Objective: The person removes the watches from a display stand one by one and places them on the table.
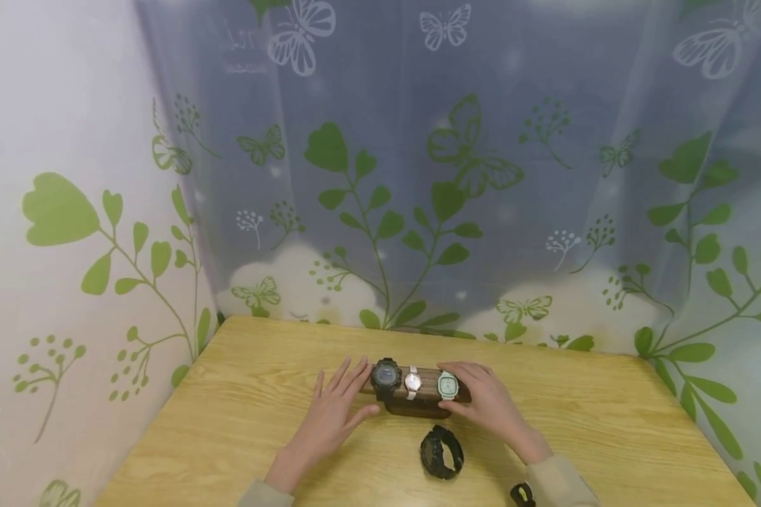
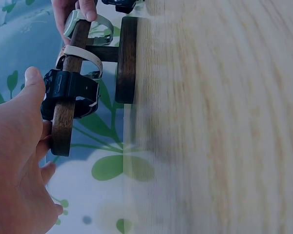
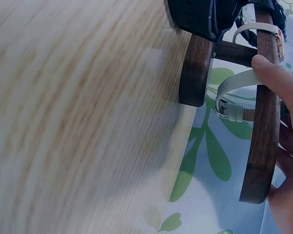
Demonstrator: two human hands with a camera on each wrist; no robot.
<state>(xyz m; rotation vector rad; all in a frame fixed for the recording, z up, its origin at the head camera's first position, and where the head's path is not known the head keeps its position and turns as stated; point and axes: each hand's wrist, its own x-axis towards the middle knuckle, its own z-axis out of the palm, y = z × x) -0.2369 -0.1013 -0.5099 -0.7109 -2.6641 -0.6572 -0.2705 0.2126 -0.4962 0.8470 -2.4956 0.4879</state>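
A dark wooden watch stand [image 1: 428, 384] carries three watches on its crossbar: a chunky black watch [image 1: 386, 375] at the left, a small white-strapped watch [image 1: 413, 382] in the middle and a mint-green square watch [image 1: 447, 386] at the right. My right hand [image 1: 491, 403] pinches the mint-green watch against the bar, thumb on the near side at its strap [image 3: 237, 83] and fingers behind. At the bar's left end, my left hand [image 1: 331, 410] has its fingers extended and thumb apart, beside the black watch. Its fingers pass partly behind the bar in the left wrist view.
Another black watch [image 1: 440, 453] lies on the wooden table [image 1: 228, 422] in front of the stand. A small black object with a yellowish middle [image 1: 522, 494] is by the right forearm. Leaf-and-butterfly patterned curtain [image 1: 380, 176] hangs along the table's back and sides.
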